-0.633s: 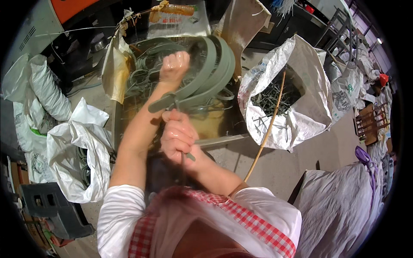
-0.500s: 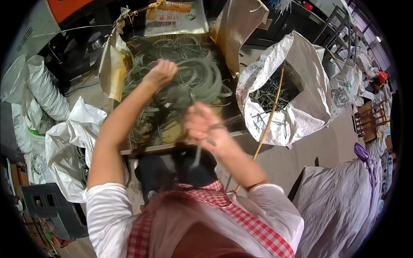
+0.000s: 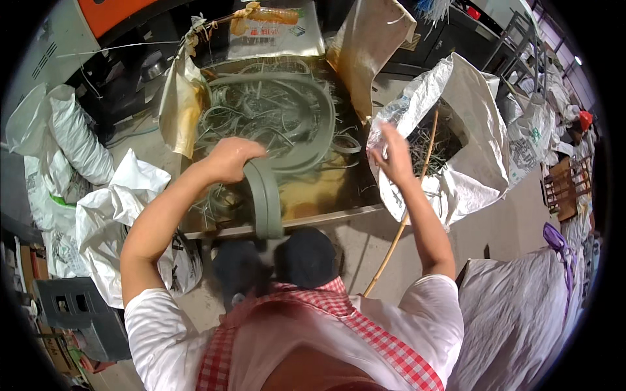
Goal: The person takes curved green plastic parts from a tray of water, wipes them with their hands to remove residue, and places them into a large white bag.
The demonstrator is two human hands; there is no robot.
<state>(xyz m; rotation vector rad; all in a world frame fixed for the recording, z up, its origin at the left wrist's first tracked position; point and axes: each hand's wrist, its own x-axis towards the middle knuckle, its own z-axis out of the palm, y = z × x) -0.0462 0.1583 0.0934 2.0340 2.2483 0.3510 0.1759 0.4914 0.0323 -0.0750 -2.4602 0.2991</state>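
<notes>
My left hand (image 3: pixel 233 159) is closed on the end of grey-green rubber strips (image 3: pixel 266 202). Two flat bands hang from it side by side, bent down over the near edge of a shallow water tray (image 3: pixel 332 215). A broad grey-green strip (image 3: pixel 327 124) curves in a large loop through the water, among tangled thin trimmings (image 3: pixel 261 114). My right hand (image 3: pixel 395 156) is raised at the left rim of a white woven sack (image 3: pixel 479 153), its thumb and fingers apart with nothing visible between them. Dark thin scraps (image 3: pixel 430 140) lie inside that sack.
A long bamboo stick (image 3: pixel 399 225) leans into the sack. Stained boards (image 3: pixel 370 49) flank the tray, and an orange-wrapped pipe (image 3: pixel 274 14) hangs over its far end. White sacks (image 3: pixel 81 140) and a black crate (image 3: pixel 81 313) stand left. A covered heap (image 3: pixel 515 306) is at right.
My right hand has moved from the tray's near side to the sack, and the thin strip it held is gone from it. My left hand has come nearer, with bands now bending over the edge.
</notes>
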